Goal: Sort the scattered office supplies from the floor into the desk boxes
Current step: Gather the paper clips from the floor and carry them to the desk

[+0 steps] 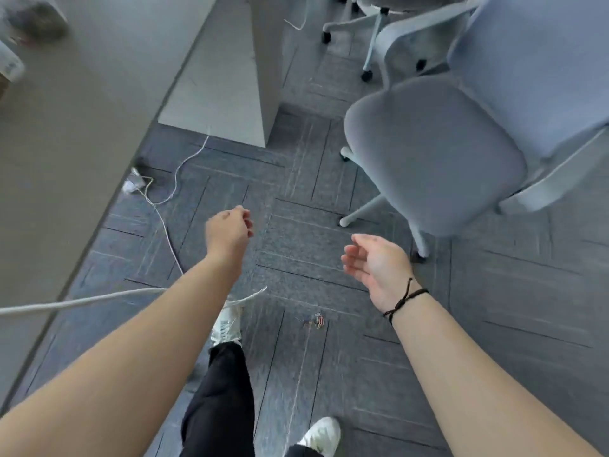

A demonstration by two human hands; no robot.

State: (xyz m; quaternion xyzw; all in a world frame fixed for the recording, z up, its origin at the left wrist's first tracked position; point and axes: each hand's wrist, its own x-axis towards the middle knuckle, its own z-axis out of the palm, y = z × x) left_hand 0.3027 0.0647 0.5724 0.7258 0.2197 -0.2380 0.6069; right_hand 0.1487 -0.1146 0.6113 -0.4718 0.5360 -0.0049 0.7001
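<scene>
Your left hand [229, 230]: back of hand up, fingers curled in loosely toward the palm, approx. half closed. Can't tell whether anything small sits inside the curl; nothing visible in it. Touches nothing, hangs over the floor [329, 239].

Your right hand [375, 262]: palm turned inward, fingers spread slightly and relaxed, wide open, empty. Touches nothing. Black cord bracelet [407, 298] on the wrist.

Paper clips [314, 319]: small multicoloured cluster lying on the carpet, between your two forearms, nearer the right one, below both hands in view. Too small and blurred to give a long axis or heading for any single clip; the clump spreads roughly left-right.

Worktop [75, 136]: grey slab along the left edge, blurred items at its far corner, not identifiable.

Office chair [431, 153]: grey seat, right of centre, on the floor beyond your right hand.

White cable [171, 245]: trails across the carpet by the worktop edge, passing under your left forearm.

Shoes [227, 324]: white, with black trousers.
</scene>
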